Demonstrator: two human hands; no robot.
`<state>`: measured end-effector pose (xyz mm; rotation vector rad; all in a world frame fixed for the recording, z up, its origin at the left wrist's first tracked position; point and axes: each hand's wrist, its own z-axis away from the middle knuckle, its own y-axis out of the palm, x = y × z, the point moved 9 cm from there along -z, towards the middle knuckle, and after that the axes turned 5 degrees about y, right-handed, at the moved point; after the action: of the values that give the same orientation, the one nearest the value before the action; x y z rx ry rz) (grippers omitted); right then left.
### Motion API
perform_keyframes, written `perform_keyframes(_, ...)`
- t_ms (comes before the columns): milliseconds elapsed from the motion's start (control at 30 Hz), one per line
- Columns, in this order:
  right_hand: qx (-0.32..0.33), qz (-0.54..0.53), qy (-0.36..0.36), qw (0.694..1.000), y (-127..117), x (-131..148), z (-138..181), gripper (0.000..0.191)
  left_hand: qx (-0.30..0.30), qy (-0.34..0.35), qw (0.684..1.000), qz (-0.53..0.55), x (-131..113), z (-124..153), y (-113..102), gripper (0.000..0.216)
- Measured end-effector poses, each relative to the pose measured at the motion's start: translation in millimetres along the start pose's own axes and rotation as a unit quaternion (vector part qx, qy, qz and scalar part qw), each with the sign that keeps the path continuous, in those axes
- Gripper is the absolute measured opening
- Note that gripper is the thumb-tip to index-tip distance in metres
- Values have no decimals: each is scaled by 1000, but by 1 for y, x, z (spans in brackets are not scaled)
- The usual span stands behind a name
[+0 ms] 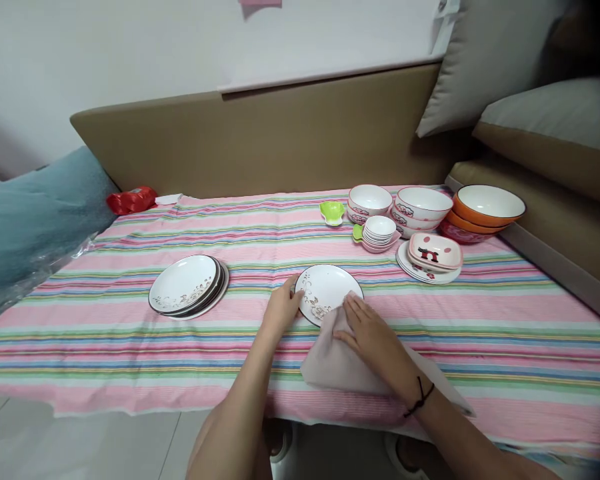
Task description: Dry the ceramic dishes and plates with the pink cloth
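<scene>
A white plate (329,283) with a dark rim and brown flower pattern lies in front of me, tilted a little. My left hand (282,305) grips its left edge, the thumb over the rim and the fingers partly hidden beneath. My right hand (370,328) presses a pale grey cloth (330,363) onto the plate's right side, with the cloth bunched under its fingers. The rest of the cloth trails over the striped cover below my right wrist. To the left stands a stack of similar plates (185,285), apart from both hands.
At the back right stand white bowls (370,199), orange bowls (490,203), small white dishes (380,228), a green leaf-shaped dish (333,213) and a rectangular patterned dish (436,252) on plates. A red shiny bundle (131,200) lies far left. The striped cover (130,363) ends at the front edge.
</scene>
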<state>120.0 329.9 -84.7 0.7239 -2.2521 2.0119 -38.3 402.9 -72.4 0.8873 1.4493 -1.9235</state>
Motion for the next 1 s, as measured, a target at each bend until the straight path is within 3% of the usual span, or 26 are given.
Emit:
perform_keyframes(67,2,12,-15,1000,1,7,1,77,-20,-7,998,-56,-1,2,-1,59)
perform_keyframes(167,-12,-3,-46,999,-4,31,5,72,6,5,997,-78,-4,4,6,73)
perform_keyframes(300,-67,-44,23,996,-8,42,6,57,-13,29,997,-66,-9,2,3,74)
perform_keyframes(433,-42,-31,71,996,12,41,5,65,-6,-26,996,-84,3,3,5,62)
perform_keyframes(600,33,-59,-40,997,19,60,6,74,33,4,998,-52,3,1,7,68)
perform_keyframes(667,51,-65,-52,995,17,57,6,76,53,24,998,-29,0,1,5,70)
perform_keyframes(833,38,-27,96,994,7,18,2,92,43,-17,998,-40,4,8,1,64)
perform_keyframes(933,74,-54,29,995,7,34,4,97,90,-33,995,-27,8,12,13,70)
perform_keyframes(1000,101,-76,-33,991,9,48,8,93,63,1,997,-52,3,9,9,69)
